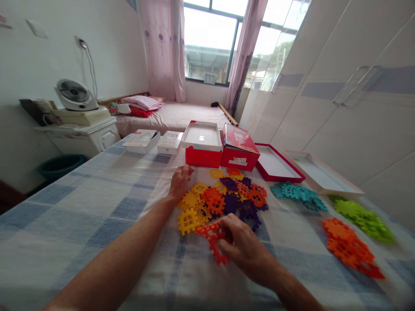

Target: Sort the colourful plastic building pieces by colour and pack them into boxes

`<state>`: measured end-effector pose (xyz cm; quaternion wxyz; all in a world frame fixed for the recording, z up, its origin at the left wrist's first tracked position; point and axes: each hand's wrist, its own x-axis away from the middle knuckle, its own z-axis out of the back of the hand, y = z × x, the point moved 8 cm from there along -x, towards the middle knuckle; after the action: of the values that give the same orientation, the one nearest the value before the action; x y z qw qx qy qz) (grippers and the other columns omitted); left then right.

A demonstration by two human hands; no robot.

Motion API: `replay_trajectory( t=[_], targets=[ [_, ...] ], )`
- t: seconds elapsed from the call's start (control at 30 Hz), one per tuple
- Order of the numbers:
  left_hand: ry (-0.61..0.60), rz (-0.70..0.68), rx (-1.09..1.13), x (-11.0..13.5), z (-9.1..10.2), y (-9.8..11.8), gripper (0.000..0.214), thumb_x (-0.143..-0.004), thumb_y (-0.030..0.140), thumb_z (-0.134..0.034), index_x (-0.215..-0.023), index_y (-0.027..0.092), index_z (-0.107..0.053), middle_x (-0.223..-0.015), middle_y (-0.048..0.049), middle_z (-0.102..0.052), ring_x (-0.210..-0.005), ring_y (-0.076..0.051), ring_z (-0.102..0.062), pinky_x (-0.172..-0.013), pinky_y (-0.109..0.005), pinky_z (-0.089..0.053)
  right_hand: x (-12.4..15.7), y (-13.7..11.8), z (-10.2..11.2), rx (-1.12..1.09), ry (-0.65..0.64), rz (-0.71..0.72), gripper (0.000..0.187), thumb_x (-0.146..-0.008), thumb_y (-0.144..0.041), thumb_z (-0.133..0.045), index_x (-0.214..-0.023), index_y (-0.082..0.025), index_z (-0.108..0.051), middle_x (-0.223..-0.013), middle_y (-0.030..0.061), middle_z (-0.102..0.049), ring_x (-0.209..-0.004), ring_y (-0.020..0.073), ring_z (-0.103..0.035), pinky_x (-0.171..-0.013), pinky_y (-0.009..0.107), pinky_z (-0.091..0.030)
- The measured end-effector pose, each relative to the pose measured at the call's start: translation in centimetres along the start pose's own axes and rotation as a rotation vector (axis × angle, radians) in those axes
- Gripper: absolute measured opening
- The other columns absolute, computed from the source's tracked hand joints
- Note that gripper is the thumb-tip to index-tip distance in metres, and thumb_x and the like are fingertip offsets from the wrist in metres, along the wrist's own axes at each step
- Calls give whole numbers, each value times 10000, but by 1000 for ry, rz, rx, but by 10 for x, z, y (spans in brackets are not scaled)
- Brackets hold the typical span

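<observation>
A mixed heap of yellow, orange and purple plastic grid tiles (227, 196) lies on the blue checked tablecloth (97, 203). My left hand (180, 181) rests at the heap's left edge, fingers curled loosely by a yellow tile (189, 199); whether it grips one is unclear. My right hand (241, 244) sits at the near edge of the heap, its fingers closed on a red-orange tile (214, 239). Sorted piles lie to the right: teal tiles (296, 193), green tiles (363, 218) and orange tiles (348, 246).
Behind the heap stand an open red box (201, 149), a shut red box (239, 151), a red lid (277, 166) and a white tray (320, 175). Two white boxes (155, 140) sit at the far left. Wardrobe doors line the right; a bed and fan are beyond.
</observation>
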<state>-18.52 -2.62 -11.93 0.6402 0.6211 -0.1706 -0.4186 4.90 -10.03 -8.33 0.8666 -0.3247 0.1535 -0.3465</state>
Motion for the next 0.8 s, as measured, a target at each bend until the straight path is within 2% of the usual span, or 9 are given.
replay_trajectory(
  t=[0.13,0.23,0.33,0.43,0.57,0.8],
  targets=[
    [-1,7,2,1,0,1,439,-862,468,-326,-753,157,-616,-889,-114,-639,-813,-202,-599,-626,-299,-494,-38,-7,28,24,34,86,127,-740,-110,-570,-837,-178,-617,-827,7,-575,-764,122,-519,-708,246,-396],
    [0,13,4,1,0,1,447,-860,477,-322,-750,157,-614,-892,-119,-637,-816,-207,-599,-628,-304,-496,-67,1,27,148,-10,114,287,-730,-126,-590,-1010,-167,-635,-959,56,-596,-867,151,-536,-790,275,-405],
    [1,14,10,1,0,-1,461,-860,502,-319,-758,160,-610,-881,-113,-643,-813,-205,-604,-636,-303,-497,-86,13,22,354,-10,112,468,-684,-247,-672,-1142,-184,-599,-1193,118,-539,-1100,252,-465,-923,389,-352],
    [1,15,17,1,0,-3,476,-858,528,-317,-766,163,-609,-875,-103,-649,-815,-203,-609,-637,-294,-496,-94,21,16,435,-63,100,609,-684,-355,-671,-1245,-171,-524,-1303,150,-478,-1237,319,-349,-986,465,-282],
    [5,14,18,0,0,-4,485,-854,543,-325,-768,165,-615,-874,-99,-657,-818,-204,-614,-647,-295,-495,-96,21,14,384,-170,45,700,-686,-381,-658,-1297,-108,-453,-1261,186,-481,-1199,318,-386,-951,429,-328],
    [4,7,9,-1,0,-4,485,-854,536,-325,-756,166,-622,-872,-102,-667,-812,-207,-617,-644,-299,-496,-90,14,16,318,-85,94,581,-619,-293,-715,-1157,-157,-546,-1133,105,-475,-1041,229,-431,-888,350,-352]
  ],
)
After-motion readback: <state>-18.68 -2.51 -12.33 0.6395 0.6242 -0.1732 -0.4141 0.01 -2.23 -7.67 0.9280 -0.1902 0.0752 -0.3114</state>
